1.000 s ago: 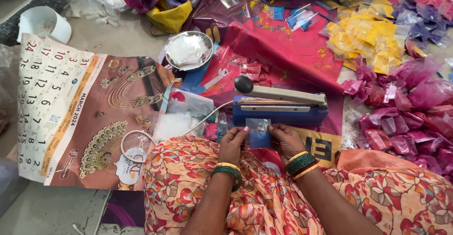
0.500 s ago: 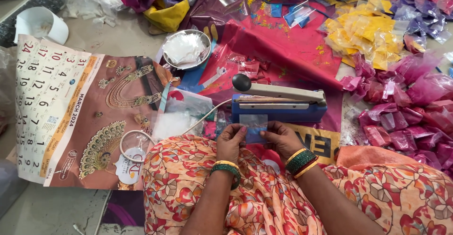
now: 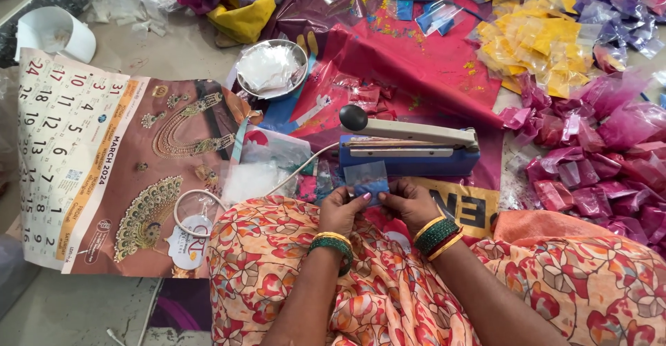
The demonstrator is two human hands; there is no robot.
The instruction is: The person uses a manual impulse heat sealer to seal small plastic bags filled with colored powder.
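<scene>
Blue pouch [image 3: 367,179], pinched by left hand [image 3: 341,209] and right hand [image 3: 409,204], sits unsealed (seemingly) before the raised-arm heat sealer [image 3: 409,148]; pink packets [image 3: 596,158] lie finished.

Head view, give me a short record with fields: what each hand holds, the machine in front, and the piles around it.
left hand: left hand pinches the left edge of a small blue packet
right hand: right hand pinches the packet's right edge
machine: blue heat sealer, lever arm down, just beyond the packet
right side: heap of pink packets; yellow packets farther back
left side: calendar lying flat; steel bowl holding clear plastic
</scene>
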